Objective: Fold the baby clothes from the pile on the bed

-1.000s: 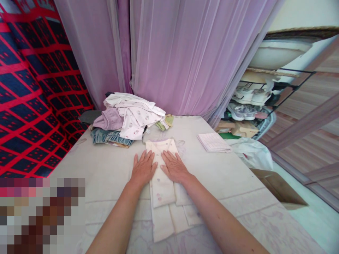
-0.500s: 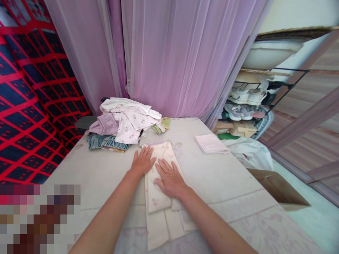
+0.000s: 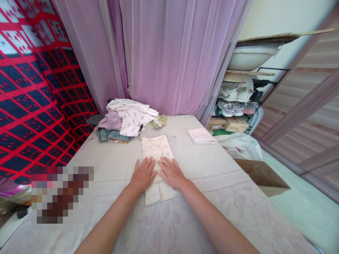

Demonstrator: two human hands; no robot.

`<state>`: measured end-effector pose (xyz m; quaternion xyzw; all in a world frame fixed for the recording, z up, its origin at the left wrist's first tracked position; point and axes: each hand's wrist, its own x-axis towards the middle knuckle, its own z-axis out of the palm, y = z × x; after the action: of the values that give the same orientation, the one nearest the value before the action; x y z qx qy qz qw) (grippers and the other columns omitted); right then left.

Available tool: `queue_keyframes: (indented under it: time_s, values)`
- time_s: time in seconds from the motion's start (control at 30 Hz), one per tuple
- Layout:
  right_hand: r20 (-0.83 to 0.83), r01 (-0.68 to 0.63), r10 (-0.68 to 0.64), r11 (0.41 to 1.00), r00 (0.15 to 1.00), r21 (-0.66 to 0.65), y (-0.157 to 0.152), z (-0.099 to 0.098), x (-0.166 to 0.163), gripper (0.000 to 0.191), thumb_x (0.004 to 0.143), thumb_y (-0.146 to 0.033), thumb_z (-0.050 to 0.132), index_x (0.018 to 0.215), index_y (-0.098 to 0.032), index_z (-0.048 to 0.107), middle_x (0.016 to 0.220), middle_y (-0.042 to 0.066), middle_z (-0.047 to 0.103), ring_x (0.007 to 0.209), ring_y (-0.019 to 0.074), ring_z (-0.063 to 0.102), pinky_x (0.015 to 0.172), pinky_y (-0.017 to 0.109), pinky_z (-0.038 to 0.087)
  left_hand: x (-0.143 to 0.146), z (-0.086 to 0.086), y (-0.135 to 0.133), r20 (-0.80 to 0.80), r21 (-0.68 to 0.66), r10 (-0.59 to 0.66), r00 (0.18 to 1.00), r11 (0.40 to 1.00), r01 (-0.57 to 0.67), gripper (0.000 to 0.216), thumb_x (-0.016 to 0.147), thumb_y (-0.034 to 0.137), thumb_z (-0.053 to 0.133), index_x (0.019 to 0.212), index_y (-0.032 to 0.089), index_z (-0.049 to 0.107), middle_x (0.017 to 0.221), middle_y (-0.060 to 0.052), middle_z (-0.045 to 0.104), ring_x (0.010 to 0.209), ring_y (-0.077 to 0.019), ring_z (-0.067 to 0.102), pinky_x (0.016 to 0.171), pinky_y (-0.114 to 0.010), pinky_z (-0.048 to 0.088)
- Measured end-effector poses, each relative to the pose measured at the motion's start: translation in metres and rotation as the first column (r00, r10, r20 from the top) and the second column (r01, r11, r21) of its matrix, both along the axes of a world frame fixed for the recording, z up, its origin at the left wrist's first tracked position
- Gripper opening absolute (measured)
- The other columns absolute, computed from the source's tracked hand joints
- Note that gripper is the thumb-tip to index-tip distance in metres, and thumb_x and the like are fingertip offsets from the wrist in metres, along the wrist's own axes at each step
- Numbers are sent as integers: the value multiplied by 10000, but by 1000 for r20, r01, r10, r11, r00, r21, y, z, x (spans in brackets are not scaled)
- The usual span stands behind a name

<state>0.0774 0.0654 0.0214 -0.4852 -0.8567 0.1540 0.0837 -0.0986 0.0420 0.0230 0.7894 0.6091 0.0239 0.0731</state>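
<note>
A cream garment with small printed motifs (image 3: 156,145) lies flat on the bed, folded lengthwise, with two plain cream leg-like or sleeve-like ends toward me. Both my hands press on its middle. My left hand (image 3: 143,173) rests palm down over the left edge, fingers stretched out. Close beside it, my right hand (image 3: 171,172) lies flat on the right side, fingers spread. The part under my palms is hidden. Beyond, at the back left, is a heap of clothes (image 3: 134,118) with white printed, mauve and denim pieces. A folded pink-striped cloth (image 3: 201,136) lies to the right.
Mauve curtains (image 3: 169,60) hang behind the bed (image 3: 111,165). On the right stand a shoe rack with sneakers (image 3: 231,108), a white plastic bag (image 3: 242,145) and an open cardboard box (image 3: 261,176). A red-and-navy checked cloth (image 3: 39,95) hangs at the left.
My hands have slid toward me over the garment, uncovering its far part, and now lie level with each other. The camera view has shifted, showing more bed in front.
</note>
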Motion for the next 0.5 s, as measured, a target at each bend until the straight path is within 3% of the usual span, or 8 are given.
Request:
queue_keyframes:
  time_s: [0.13,0.2,0.3,0.4,0.5]
  values:
    - [-188,24,-18,999,982,31,-14,7,39,385,911,-269,404,1246,-214,587,1345,74,551,1246,165,487,1063,355,349,-13,13,-27,134,66,-130,982,990,122,364,888,348,494,1228,236,557,1424,-75,464,1326,-241,387,1128,-483,201]
    - [-230,-51,58,998,971,36,-30,4,63,284,842,-264,512,1065,-229,686,1228,68,637,1145,184,569,1001,352,414,-23,15,-49,200,110,-224,954,973,205,248,843,330,574,1071,242,618,1283,-59,578,1202,-219,503,1086,-430,288]
    - [-187,-107,113,993,976,43,-57,-2,89,275,764,-269,611,1025,-247,697,1284,67,599,1191,224,534,1012,391,398,-32,15,-75,193,138,-297,935,952,273,246,774,328,669,997,236,620,1160,-47,622,1101,-214,546,1000,-378,372]
    - [-105,-107,115,991,988,77,-73,-4,95,393,762,-287,635,1155,-261,636,1369,60,526,1270,238,453,1055,420,341,-31,16,-85,79,120,-314,946,945,304,286,764,327,681,1026,238,607,1208,-53,603,1146,-235,521,1034,-415,334]
    - [-26,-146,154,970,988,194,-73,-6,89,358,800,-293,628,1156,-255,621,1327,61,562,1277,243,435,1076,448,298,-20,17,-85,-57,127,-300,952,944,305,226,801,272,634,1020,223,608,1271,-65,577,1198,-253,494,1071,-449,296]
